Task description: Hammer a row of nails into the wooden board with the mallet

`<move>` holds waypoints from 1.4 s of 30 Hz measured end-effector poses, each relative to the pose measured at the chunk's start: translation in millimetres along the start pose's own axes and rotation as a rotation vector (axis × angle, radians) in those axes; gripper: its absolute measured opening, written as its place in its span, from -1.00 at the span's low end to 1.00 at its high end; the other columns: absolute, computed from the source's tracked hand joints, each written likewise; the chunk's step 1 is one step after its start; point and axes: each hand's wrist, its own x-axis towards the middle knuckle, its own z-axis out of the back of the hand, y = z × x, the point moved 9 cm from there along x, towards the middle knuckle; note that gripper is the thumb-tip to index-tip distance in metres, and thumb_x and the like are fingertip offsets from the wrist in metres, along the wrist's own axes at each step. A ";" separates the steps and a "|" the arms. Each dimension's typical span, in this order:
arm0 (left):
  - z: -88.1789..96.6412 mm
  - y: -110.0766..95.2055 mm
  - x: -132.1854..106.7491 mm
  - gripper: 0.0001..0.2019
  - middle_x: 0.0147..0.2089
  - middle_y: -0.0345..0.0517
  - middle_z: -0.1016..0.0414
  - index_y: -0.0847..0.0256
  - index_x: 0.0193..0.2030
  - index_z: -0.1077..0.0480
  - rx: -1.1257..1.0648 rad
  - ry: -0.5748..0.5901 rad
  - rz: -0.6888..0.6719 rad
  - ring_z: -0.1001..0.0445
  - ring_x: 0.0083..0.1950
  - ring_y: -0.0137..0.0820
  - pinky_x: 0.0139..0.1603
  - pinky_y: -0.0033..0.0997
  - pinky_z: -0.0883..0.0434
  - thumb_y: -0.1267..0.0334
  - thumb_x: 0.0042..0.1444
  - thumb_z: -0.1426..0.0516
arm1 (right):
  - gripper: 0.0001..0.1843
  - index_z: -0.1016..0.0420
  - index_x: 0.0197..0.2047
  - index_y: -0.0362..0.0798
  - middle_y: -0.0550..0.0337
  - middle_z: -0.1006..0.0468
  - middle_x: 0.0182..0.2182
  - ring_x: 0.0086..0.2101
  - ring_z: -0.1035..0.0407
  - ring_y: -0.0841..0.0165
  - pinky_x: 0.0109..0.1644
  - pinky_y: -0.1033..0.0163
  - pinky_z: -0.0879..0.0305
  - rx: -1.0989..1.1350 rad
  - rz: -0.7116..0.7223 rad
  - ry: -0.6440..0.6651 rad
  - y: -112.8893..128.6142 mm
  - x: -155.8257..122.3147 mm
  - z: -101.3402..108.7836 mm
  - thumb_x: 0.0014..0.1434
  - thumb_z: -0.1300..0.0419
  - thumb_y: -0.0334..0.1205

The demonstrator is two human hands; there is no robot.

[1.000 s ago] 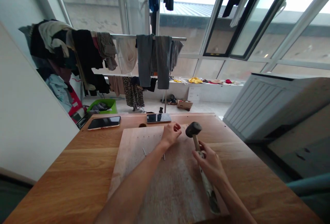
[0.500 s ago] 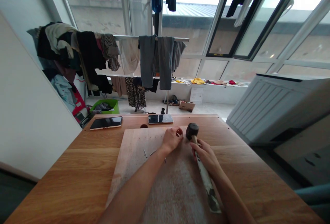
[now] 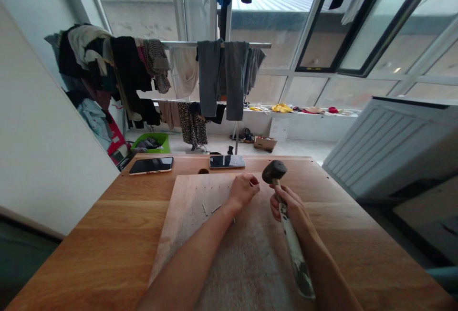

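My right hand is wrapped round the handle of a black-headed mallet, close below the head. The mallet's pale, worn handle slants down toward me. To its left, my left hand rests at the far side of a wooden board, fingers pinched together. What the pinch holds, if anything, is too small to make out. Loose nails lie on the board left of my left forearm, and another nail shows just right of it. A row of small dots runs along the board's far edge.
The board lies on a wooden table. Two phones, one at the left and one in the middle, lie near the far edge beside a small dark round object. Beyond stand a laundry rack and a green basket.
The mallet head has lifted and tilted slightly away from my left hand. My left hand keeps its pinch at the board's far side. The whole view has shifted a little.
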 end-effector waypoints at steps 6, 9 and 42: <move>0.4 -2.4 -0.1 -0.91 -0.41 -0.17 -0.56 0.28 -0.39 -0.55 0.017 -0.006 -0.017 -0.46 -0.39 -0.47 -0.28 -0.51 -0.38 0.48 -0.04 -0.24 | -0.53 -0.31 -0.07 0.02 0.47 -0.30 -0.69 -0.77 -0.13 0.51 -0.77 0.43 -0.03 0.060 -0.015 0.087 -3.4 -1.5 -11.1 0.08 -0.29 0.11; 2.0 -3.5 -0.5 -0.91 -0.42 -0.17 -0.55 0.27 -0.41 -0.55 0.024 -0.005 -0.005 -0.47 -0.38 -0.45 -0.28 -0.50 -0.38 0.49 -0.04 -0.23 | -0.51 -0.30 -0.08 0.01 0.47 -0.30 -0.68 -0.78 -0.12 0.51 -0.79 0.43 -0.03 -0.003 -0.035 0.082 -5.8 -3.4 -13.0 0.08 -0.29 0.13; 26.6 -45.3 -30.0 -0.81 -0.21 -0.10 -0.50 0.25 -0.22 -0.48 0.307 0.549 -0.289 -0.46 -0.22 -0.37 -0.22 -0.46 -0.38 0.41 -0.03 -0.22 | -0.49 -0.31 -0.15 0.01 0.49 -0.25 -0.66 -0.76 -0.13 0.51 -0.76 0.40 -0.06 -0.170 0.058 -0.030 8.5 -9.2 -9.4 0.05 -0.25 0.23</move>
